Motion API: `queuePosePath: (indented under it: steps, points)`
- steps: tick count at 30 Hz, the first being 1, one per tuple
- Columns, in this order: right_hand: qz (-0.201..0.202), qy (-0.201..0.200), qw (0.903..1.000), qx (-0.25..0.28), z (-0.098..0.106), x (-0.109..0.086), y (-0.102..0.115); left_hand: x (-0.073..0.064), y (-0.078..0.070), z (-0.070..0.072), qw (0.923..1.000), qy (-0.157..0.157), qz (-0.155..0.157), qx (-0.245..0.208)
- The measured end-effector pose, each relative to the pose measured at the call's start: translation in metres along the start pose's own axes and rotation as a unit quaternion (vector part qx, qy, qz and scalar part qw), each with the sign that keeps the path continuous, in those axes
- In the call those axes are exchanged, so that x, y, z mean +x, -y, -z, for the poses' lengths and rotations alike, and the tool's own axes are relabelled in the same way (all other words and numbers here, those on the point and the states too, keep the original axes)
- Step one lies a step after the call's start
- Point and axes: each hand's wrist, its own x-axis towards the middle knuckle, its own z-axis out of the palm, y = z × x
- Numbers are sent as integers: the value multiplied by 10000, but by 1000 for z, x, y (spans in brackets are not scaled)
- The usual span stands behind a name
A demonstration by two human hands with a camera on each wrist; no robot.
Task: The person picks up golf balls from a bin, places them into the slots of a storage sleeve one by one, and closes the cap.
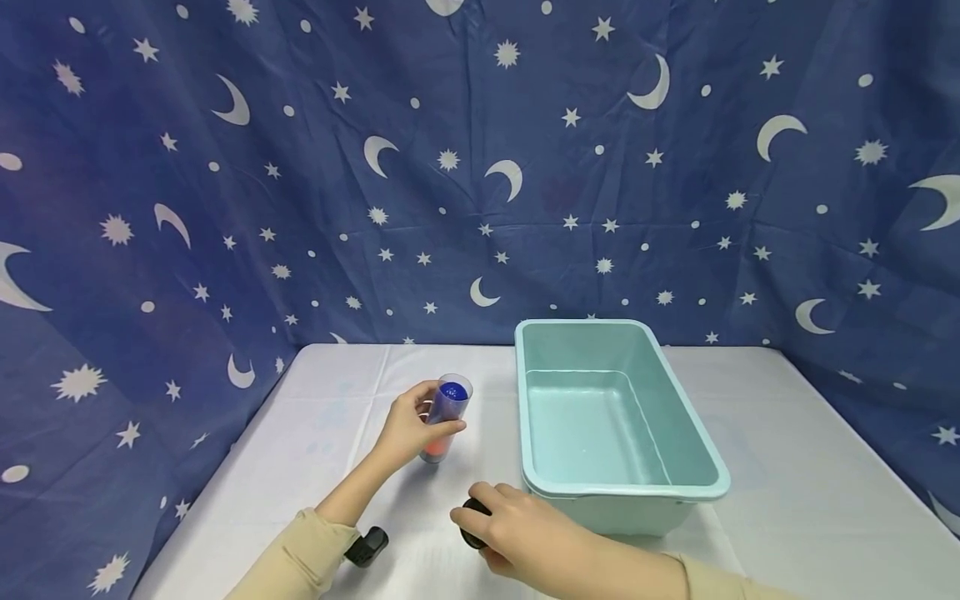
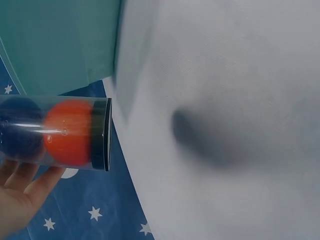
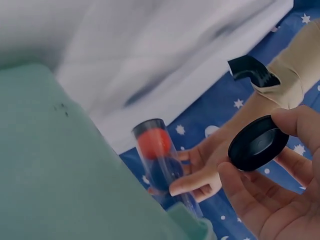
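My left hand grips a clear tube around its side, and the tube appears raised a little above the table. Inside the tube, a blue ball sits near the uncovered top, and an orange ball lies against the black end cap at the bottom. Between thumb and fingers, my right hand pinches a round black lid, held apart from the tube with its hollow side showing in the right wrist view.
A pale turquoise plastic basin stands on the white-covered table, just right of both hands. A black device is at the left wrist. Behind the table hangs a blue curtain with moons and stars.
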Motion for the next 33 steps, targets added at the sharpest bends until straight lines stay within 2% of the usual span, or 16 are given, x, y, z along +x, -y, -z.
queuePosePath:
  steps: [3, 7, 15, 18, 22, 26, 30, 33]
  points:
    - [-97, 52, 9998, 191, 8, 0, -2, 1, -3, -2, 10000, 43, -13, -72]
    - [-151, 19, 9997, 180, 19, -2, -5, 2, -7, -3, 9999, 73, -25, -88]
    - [-184, -312, 9992, 161, 41, 0, -17, 2, -13, -2, 9999, 94, -119, 40]
    - [-295, -358, 9983, 363, 48, 1, -23, 3, -15, -2, 9998, 147, -156, 1]
    - [-627, -317, 9935, 899, 58, 2, -32, 3, -22, -4, 9996, 180, -220, -64]
    - [-1028, -275, 9782, 1784, 63, 3, -45, 3, -27, -7, 9994, 188, -279, -82]
    - [-1455, -209, 9530, 2649, 66, 6, -60, 4, -32, -9, 9994, 143, -324, -35]
    - [-1768, -273, 9351, 3058, 71, 10, -71, 7, -35, -10, 9993, 97, -359, 17]
